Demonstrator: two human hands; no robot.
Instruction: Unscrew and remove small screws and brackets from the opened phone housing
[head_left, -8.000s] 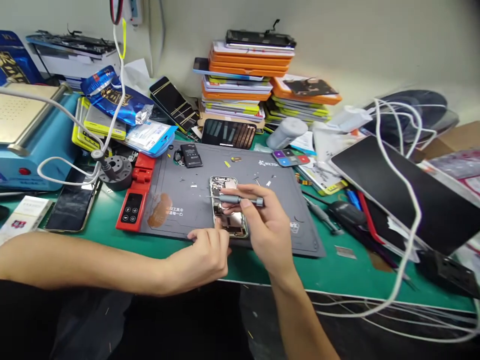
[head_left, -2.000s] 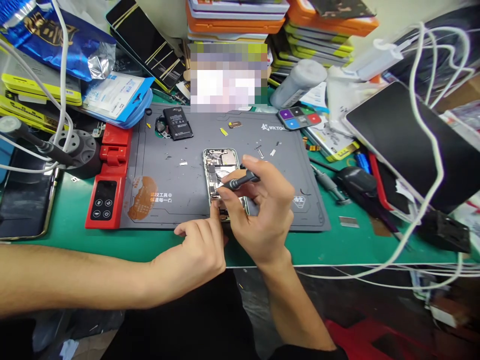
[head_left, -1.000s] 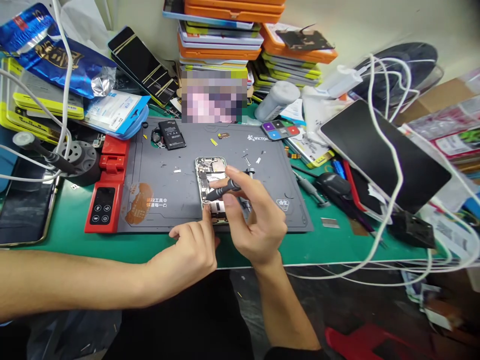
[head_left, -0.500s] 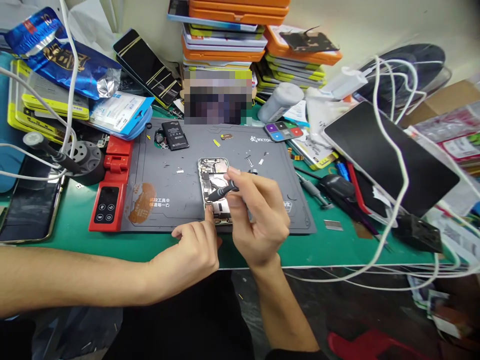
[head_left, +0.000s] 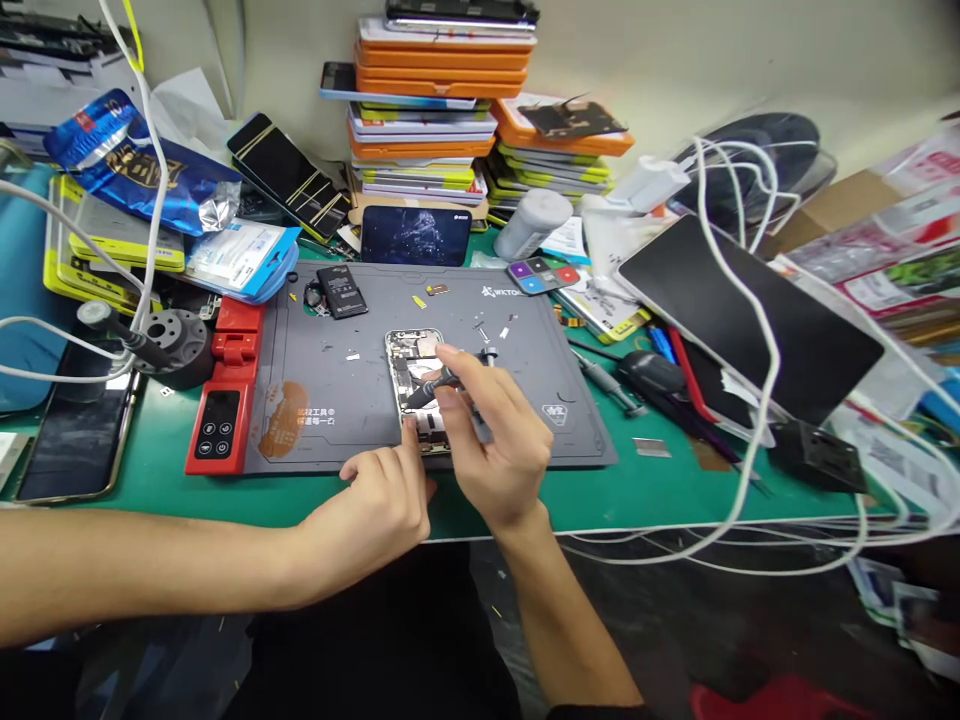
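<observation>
An opened phone [head_left: 402, 376] lies on the grey work mat [head_left: 360, 400], its internal parts showing. My left hand [head_left: 379, 495] has its index finger pressed at the phone's lower left edge, the other fingers curled in; its thumb is mostly hidden. A dark screwdriver [head_left: 429, 388] is pinched in my right hand [head_left: 499, 430], slanting down to the left with its tip over the phone's left side. My right hand covers part of the phone's right side. Behind the phone lies a black battery [head_left: 342, 290], and small metal pieces [head_left: 481, 332] are scattered on the mat.
A red device with buttons [head_left: 217, 430] borders the mat's left side, near a round grey tool holder [head_left: 176, 345]. A lit phone [head_left: 416, 235] leans against stacked orange boxes [head_left: 442, 78]. White cables [head_left: 761, 400] hang over the right side, near a black tablet-like panel [head_left: 757, 310].
My view has tilted slightly, so more of the wall and box stack shows. Both hands keep nearly the same pose at the phone, with the screwdriver still over its left side.
</observation>
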